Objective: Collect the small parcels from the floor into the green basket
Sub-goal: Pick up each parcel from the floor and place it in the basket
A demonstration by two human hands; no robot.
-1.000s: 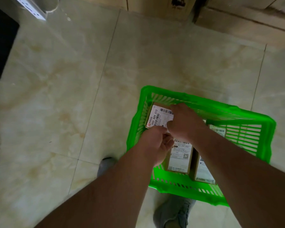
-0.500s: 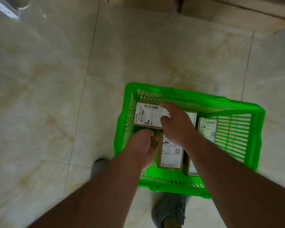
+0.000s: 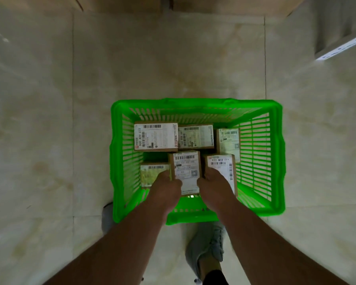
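Observation:
The green basket (image 3: 197, 104) stands on the tiled floor in front of my feet. Several small brown parcels with white labels lie inside it. A wide parcel (image 3: 155, 137) sits at the back left, with two more to its right. Both hands reach into the near side and clasp the middle parcel (image 3: 186, 168). My left hand (image 3: 165, 189) presses its left edge, and my right hand (image 3: 214, 186) presses its right edge. A parcel (image 3: 224, 164) lies just right of it and another (image 3: 152, 173) just left, partly under my left hand.
Pale marble floor tiles surround the basket. Brown cardboard boxes (image 3: 224, 4) line the far edge. A white metal rail (image 3: 341, 47) shows at the upper right. My grey shoe (image 3: 207, 248) stands right behind the basket.
Both hands left the back-left wide parcel and came back to the near middle parcel, one on each side. The view swung so the basket sits square.

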